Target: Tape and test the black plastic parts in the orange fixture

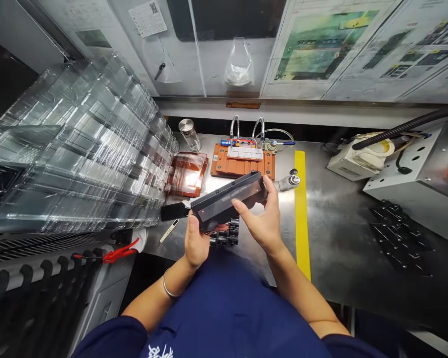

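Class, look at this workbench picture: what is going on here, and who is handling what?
A person in blue holds a long black panel over a metal bench with both bare hands. The left hand grips its near end from below; the right hand steadies the far end, fingers on its face. Behind it sits an orange fixture with cables. Stacked clear trays fill the left side, and a yellow stripe runs down the bench.
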Action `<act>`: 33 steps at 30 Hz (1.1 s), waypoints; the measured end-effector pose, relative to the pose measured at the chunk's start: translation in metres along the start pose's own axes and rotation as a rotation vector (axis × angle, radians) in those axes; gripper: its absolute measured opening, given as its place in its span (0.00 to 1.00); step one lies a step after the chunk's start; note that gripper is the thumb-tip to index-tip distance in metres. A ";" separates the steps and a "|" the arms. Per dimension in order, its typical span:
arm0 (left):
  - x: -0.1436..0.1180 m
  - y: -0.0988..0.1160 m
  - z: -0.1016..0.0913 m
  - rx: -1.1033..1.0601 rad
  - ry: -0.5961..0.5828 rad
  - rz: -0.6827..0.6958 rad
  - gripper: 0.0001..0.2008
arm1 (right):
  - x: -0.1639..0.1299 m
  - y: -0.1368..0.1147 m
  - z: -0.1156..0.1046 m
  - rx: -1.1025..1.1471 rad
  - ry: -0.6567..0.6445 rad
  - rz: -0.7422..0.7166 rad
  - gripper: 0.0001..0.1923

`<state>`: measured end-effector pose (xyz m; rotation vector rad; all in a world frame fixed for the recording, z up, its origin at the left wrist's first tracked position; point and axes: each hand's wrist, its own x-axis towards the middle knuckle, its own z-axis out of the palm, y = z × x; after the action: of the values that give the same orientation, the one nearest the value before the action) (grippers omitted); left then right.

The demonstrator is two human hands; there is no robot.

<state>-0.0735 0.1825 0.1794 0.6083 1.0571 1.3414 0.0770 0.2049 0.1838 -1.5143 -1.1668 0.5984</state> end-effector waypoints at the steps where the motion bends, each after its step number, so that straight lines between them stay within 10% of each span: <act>1: 0.001 0.001 0.000 -0.009 -0.003 -0.007 0.29 | 0.000 -0.001 0.000 0.005 0.016 -0.013 0.41; 11: 0.012 0.013 -0.008 -0.070 0.041 -0.112 0.28 | -0.006 -0.003 -0.015 0.103 0.249 -0.133 0.12; 33: 0.005 0.017 -0.014 -0.090 0.068 0.010 0.23 | -0.017 -0.009 -0.023 0.058 0.286 -0.226 0.10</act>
<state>-0.0947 0.1872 0.1867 0.5042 1.0439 1.4187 0.0862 0.1790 0.1954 -1.3443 -1.0691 0.2509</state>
